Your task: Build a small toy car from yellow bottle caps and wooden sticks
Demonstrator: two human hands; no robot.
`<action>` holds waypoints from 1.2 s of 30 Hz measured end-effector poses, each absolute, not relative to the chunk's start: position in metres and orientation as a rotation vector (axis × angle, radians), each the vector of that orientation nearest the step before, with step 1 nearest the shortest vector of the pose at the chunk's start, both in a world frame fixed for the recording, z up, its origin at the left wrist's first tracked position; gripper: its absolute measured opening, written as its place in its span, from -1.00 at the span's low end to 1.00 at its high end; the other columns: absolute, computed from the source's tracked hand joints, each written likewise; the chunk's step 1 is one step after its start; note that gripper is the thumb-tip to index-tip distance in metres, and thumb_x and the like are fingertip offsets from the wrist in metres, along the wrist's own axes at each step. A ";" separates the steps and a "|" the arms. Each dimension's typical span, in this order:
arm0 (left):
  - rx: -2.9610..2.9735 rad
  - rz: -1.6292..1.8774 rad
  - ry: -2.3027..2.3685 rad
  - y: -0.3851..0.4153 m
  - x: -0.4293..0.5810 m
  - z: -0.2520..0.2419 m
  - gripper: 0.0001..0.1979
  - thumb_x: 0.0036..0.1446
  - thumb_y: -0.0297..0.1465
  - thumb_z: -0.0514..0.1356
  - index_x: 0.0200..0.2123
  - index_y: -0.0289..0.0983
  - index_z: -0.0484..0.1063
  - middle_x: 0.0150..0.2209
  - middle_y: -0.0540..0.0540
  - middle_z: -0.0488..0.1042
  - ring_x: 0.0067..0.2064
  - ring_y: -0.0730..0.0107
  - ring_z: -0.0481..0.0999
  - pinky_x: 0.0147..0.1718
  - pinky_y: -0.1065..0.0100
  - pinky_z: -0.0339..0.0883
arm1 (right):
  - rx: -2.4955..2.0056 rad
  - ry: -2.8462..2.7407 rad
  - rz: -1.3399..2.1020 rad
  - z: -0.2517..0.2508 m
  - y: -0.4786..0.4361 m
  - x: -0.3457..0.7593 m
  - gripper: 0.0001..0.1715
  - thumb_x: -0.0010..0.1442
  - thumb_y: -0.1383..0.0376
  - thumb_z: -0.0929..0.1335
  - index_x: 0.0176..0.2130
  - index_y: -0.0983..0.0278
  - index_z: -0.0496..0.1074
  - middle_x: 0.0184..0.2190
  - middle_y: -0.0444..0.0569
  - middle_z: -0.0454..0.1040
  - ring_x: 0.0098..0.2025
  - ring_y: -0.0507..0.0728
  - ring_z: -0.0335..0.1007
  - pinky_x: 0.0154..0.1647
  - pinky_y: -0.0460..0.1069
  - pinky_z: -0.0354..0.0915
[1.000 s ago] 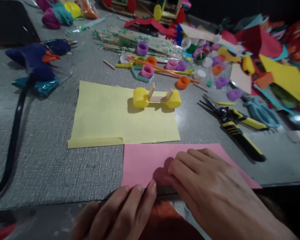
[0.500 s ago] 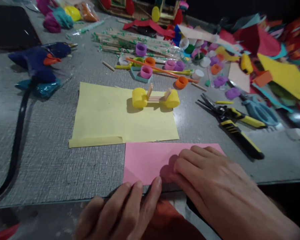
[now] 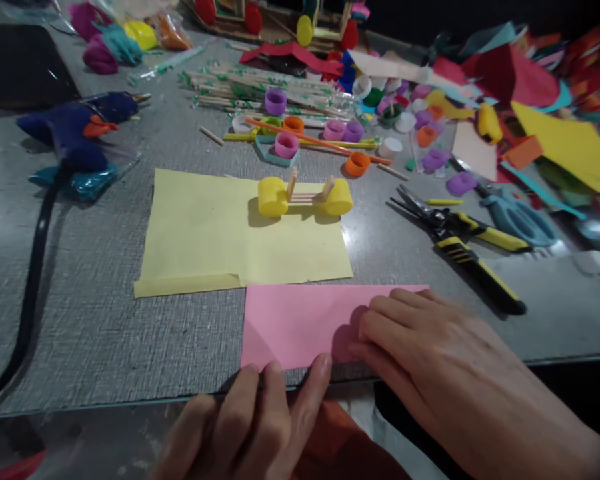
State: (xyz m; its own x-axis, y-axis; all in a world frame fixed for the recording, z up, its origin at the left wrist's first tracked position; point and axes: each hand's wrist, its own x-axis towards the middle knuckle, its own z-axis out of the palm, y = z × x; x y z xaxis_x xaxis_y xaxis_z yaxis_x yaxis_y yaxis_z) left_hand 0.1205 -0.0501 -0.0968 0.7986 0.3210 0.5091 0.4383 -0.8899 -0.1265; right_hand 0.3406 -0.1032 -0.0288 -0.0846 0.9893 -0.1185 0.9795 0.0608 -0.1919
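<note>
Pink paper [image 3: 300, 320] flat on grey table [image 3: 105, 333], just on the near side of yellow sheet [image 3: 205, 233]. Far edge almost touching that sheet's near edge, shifted toward its right half. Long axis left-right, parallel to the yellow sheet's near edge and to the table lip. Left end exposed, pointing left, with a diagonal crease at the near-left corner. Right end hidden under the hand, so full length not readable.

Right hand [image 3: 445, 373] palm down on the paper's right part. Fingers straight, close together, tips pointing left, pressed flat on the pink surface. Nothing gripped.

Left hand [image 3: 250, 427] nearer than the yellow sheet, below its right half, coming in over the table lip. Fingers extended, slightly spread, fingertips [image 3: 323, 365] on the paper's near edge. Flat too, nothing clamped.

On the yellow sheet's far-right corner: yellow cap-and-stick cart [image 3: 305, 197], axis left-right, same as the paper.

Left of the yellow sheet: blue glue gun [image 3: 75, 130], black cable [image 3: 30, 287] running toward the near side.

Right of the yellow sheet: yellow-handled snips [image 3: 470, 247], blades pointing toward the sheet, blue scissors [image 3: 520, 220] just beyond.

Behind the yellow sheet: loose bottle caps [image 3: 286, 143], wooden sticks [image 3: 240, 83].

Far right of it: heap of coloured paper scraps [image 3: 555, 133].
</note>
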 end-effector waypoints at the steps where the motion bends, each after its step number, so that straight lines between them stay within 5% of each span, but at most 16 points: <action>1: -2.756 -0.726 -0.594 -0.050 0.121 -0.097 -0.60 0.37 -0.53 0.05 0.14 -0.07 0.49 -0.15 -0.06 0.41 -0.16 0.34 0.44 0.09 0.22 0.16 | -2.083 -2.258 0.342 -0.029 -0.102 0.341 -0.76 0.24 0.50 0.30 -0.40 0.23 0.43 -0.42 -0.10 0.49 -0.35 0.19 0.42 -0.25 0.11 0.24; 8: -2.798 -0.655 -0.411 -0.057 0.122 -0.105 -0.72 0.34 -0.33 0.15 0.03 -0.20 0.57 0.20 -0.08 0.41 0.23 0.21 0.33 0.35 0.16 -0.05 | -2.032 -2.245 0.422 -0.032 -0.102 0.343 -0.75 0.27 0.47 0.24 -0.39 0.21 0.37 -0.38 -0.11 0.50 -0.35 0.16 0.42 -0.26 0.10 0.21; 12: -2.747 -0.682 -0.523 -0.063 0.128 -0.110 -0.69 0.28 -0.22 0.23 0.03 -0.14 0.57 0.16 -0.01 0.43 0.28 0.22 0.26 0.38 0.18 -0.08 | -2.024 -2.251 0.444 -0.037 -0.106 0.344 -0.76 0.32 0.41 0.20 -0.32 0.19 0.37 -0.31 -0.11 0.50 -0.29 0.16 0.41 -0.19 0.13 0.18; 17: -2.773 -0.736 -0.629 -0.061 0.130 -0.108 -0.75 0.34 -0.31 0.17 0.01 -0.11 0.58 0.16 0.06 0.41 0.20 0.40 0.32 0.42 0.22 -0.27 | -2.046 -2.202 0.365 -0.044 -0.110 0.344 -0.77 0.30 0.41 0.20 -0.34 0.18 0.34 -0.36 -0.12 0.46 -0.33 0.17 0.35 -0.18 0.16 0.12; 22: -2.792 -0.704 -0.615 -0.051 0.100 -0.107 -0.75 0.37 -0.35 0.15 0.02 -0.16 0.58 0.21 0.11 0.43 0.13 0.49 0.44 0.41 0.31 -0.23 | -2.047 -2.262 0.445 -0.047 -0.112 0.347 -0.81 0.33 0.39 0.22 -0.26 0.15 0.36 -0.26 -0.14 0.48 -0.25 0.17 0.37 -0.10 0.18 0.13; 30: -2.811 -0.556 -0.683 -0.055 0.067 -0.117 -0.61 0.43 -0.50 -0.05 0.05 -0.22 0.55 0.31 -0.02 0.36 0.41 0.14 0.13 0.40 0.16 -0.11 | -2.065 -2.277 0.219 -0.037 -0.115 0.342 -0.73 0.36 0.40 0.22 -0.23 0.19 0.48 -0.23 -0.05 0.54 -0.22 0.22 0.40 -0.09 0.21 0.18; 33: -2.870 -0.554 -0.661 -0.054 0.065 -0.115 -0.64 0.41 -0.49 -0.02 0.08 -0.25 0.52 0.34 -0.07 0.30 0.42 0.09 0.11 0.40 0.12 -0.12 | -1.896 -2.282 -0.134 -0.040 -0.115 0.317 -0.68 0.41 0.37 0.21 -0.06 0.27 0.53 -0.07 0.03 0.57 -0.04 0.27 0.38 0.03 0.21 0.20; 36: -2.901 -0.574 -0.635 -0.055 0.062 -0.116 -0.67 0.39 -0.40 0.06 0.11 -0.34 0.48 0.41 -0.14 0.16 0.46 0.04 -0.02 0.42 0.14 -0.22 | -1.609 -2.318 -0.215 -0.058 -0.115 0.288 -0.67 0.44 0.29 0.23 0.07 0.23 0.50 0.22 -0.10 0.42 0.30 0.19 0.14 0.36 0.19 -0.03</action>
State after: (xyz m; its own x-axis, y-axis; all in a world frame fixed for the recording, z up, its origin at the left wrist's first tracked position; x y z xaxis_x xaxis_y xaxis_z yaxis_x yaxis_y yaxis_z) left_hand 0.0623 -0.0546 -0.1156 0.8403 0.3794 0.3873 0.4236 -0.9053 -0.0322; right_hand 0.2877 -0.1152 -0.0576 -0.3210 0.8856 0.3357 0.9322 0.3580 -0.0531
